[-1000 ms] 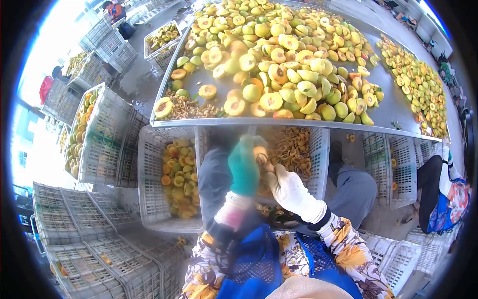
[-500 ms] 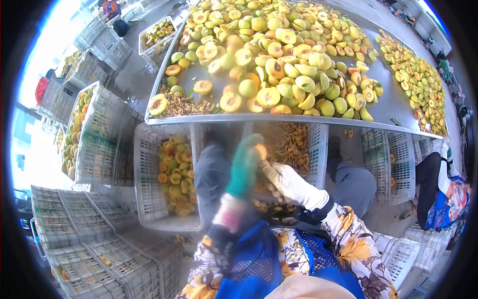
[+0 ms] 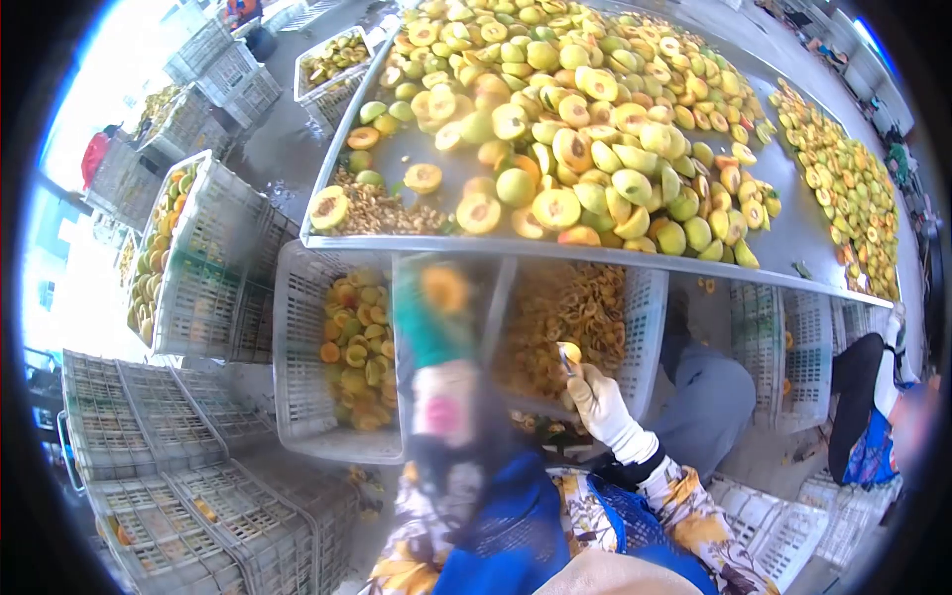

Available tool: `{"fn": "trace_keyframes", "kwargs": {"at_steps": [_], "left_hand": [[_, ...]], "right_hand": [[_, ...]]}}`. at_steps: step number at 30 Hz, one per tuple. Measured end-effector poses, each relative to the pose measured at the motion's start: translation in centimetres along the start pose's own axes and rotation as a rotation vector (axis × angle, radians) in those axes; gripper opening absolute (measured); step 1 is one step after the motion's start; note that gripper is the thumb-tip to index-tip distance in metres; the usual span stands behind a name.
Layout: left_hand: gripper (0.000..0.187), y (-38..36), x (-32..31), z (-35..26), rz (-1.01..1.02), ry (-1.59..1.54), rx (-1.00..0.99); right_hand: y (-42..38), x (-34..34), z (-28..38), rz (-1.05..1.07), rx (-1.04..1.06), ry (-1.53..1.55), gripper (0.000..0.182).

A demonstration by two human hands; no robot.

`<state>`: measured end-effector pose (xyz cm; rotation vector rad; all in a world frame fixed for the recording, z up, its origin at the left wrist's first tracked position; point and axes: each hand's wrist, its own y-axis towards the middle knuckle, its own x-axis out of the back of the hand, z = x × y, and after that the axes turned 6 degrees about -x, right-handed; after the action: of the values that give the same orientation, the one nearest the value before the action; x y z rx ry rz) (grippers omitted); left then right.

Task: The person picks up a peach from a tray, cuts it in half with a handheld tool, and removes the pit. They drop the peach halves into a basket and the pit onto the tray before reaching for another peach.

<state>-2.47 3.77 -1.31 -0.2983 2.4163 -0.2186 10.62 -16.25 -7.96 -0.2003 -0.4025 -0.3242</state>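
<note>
Holding a yellow-orange peach half (image 3: 443, 288), the blurred green-gloved left hand (image 3: 433, 322) had its grip closed on it above the white slatted plastic crate (image 3: 297, 397). White-gloved right hand (image 3: 595, 395) gripped a small pitting tool (image 3: 568, 355), below the metal desk (image 3: 793, 233).

Wet concrete floor (image 3: 283, 159), stacked white plastic crates (image 3: 149, 466), harsh daylight at left.

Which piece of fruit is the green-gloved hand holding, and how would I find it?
Start at the long metal table heaped with halved fruit. Just below its near edge, over the white crates, the left hand in a green glove is raised and blurred. The fruit half sits at its fingers: a single orange piece held in the air, not lying in a pile.
</note>
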Motion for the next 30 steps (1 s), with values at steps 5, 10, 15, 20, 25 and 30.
{"fn": "trace_keyframes", "kwargs": {"at_steps": [5,10,15,20,25,30], "left_hand": [[0.031,8.2,4.4,-9.3,0.862,2.036,-0.851],[0.039,18.4,-3.3,-2.3,0.523,1.861,-0.856],[0.050,22.4,-5.6,4.2,0.624,1.956,-0.556],[0.055,19.5,-2.0,4.0,0.694,1.048,-0.305],[0.043,6.9,-1.0,-0.6,0.594,0.096,0.391],[0.050,-2.0,-0.9,1.0,0.497,0.172,0.332]], "right_hand": [[0.9,1.1,-9.7,0.070,-0.171,-0.887,0.036],[2.8,0.6,-8.7,-0.078,-0.178,-0.825,0.038],[1.1,1.4,-15.6,0.082,-0.161,-0.710,0.045],[2.6,2.4,-8.9,-0.115,-0.270,-0.529,0.043],[3.8,5.3,4.5,0.051,-0.491,0.142,0.027],[3.6,2.0,10.1,-0.160,0.295,-0.337,0.019]]}}
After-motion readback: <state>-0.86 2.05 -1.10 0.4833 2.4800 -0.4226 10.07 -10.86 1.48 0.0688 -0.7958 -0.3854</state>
